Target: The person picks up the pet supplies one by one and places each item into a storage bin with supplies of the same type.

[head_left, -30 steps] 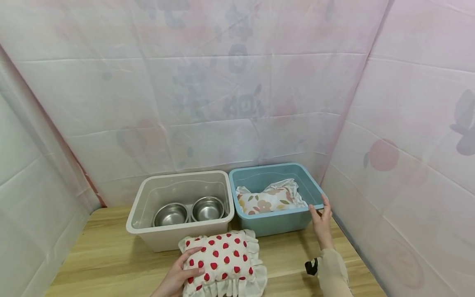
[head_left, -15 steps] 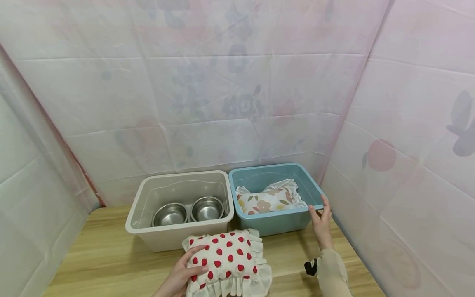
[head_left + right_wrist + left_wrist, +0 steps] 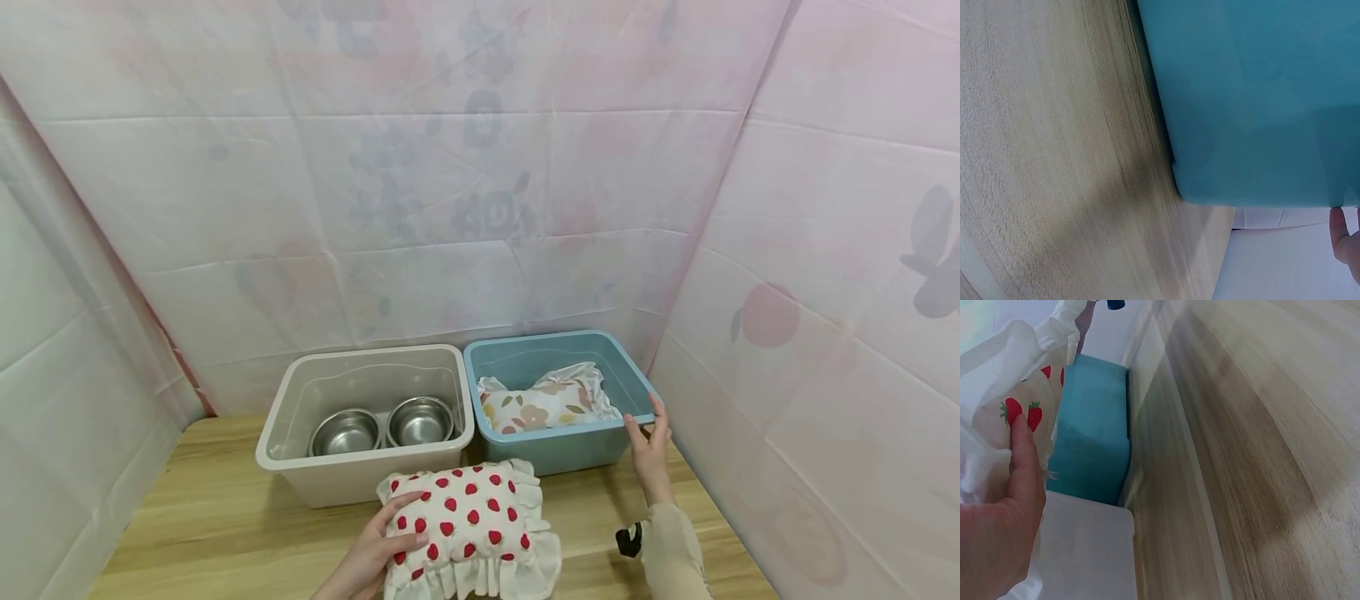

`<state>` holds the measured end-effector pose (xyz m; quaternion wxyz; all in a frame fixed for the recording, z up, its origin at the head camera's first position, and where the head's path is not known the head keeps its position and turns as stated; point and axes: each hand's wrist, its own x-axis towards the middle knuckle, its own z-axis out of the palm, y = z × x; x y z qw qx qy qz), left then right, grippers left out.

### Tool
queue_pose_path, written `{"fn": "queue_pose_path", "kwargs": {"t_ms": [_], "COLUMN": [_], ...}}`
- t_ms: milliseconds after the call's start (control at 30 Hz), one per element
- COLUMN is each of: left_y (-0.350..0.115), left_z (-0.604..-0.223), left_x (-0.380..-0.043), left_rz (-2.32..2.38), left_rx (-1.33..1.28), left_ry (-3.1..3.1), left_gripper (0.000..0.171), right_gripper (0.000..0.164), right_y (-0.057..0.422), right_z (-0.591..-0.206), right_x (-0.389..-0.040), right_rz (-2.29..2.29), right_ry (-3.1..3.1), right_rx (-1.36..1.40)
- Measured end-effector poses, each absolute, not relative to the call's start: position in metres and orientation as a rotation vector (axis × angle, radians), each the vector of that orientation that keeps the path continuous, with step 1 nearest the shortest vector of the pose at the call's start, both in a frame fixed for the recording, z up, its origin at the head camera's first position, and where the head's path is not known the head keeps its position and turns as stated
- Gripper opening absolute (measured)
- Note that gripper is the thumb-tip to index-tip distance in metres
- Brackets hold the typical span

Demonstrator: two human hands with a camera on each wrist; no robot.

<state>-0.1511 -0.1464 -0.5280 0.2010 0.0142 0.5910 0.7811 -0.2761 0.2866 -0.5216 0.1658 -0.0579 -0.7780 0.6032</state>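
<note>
Holds strawberry-print cushion (image 3: 474, 521) above table (image 3: 210, 517), clamped near its left end in left grip (image 3: 372, 552), with long axis roughly left to right. Presents it on the near side of the gap between beige bin (image 3: 367, 479) and blue bin (image 3: 558, 454), leftward and short of the latter's opening. Clasps blue bin's near right corner in right grip (image 3: 651, 450), well apart from strawberry-print cushion.

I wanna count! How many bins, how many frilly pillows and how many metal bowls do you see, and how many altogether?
Bins: 2 (beige bin, blue bin)
Frilly pillows: 2 (strawberry pillow, flowery pillow)
Metal bowls: 2 (left bowl, right bowl)
Total: 6
</note>
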Motion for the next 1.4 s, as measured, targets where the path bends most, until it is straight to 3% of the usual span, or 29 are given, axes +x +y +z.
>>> {"fn": "queue_pose_path", "kwargs": {"t_ms": [1400], "left_y": [-0.108], "left_z": [-0.512], "left_x": [-0.160], "left_rz": [2.234], "left_rx": [0.125], "left_ry": [1.509], "left_gripper": [0.061], "right_gripper": [0.069], "right_y": [0.286], "right_z": [-0.524], "right_x": [-0.274], "right_rz": [1.727], "right_ry": [-2.187], "right_rx": [-0.167]}}
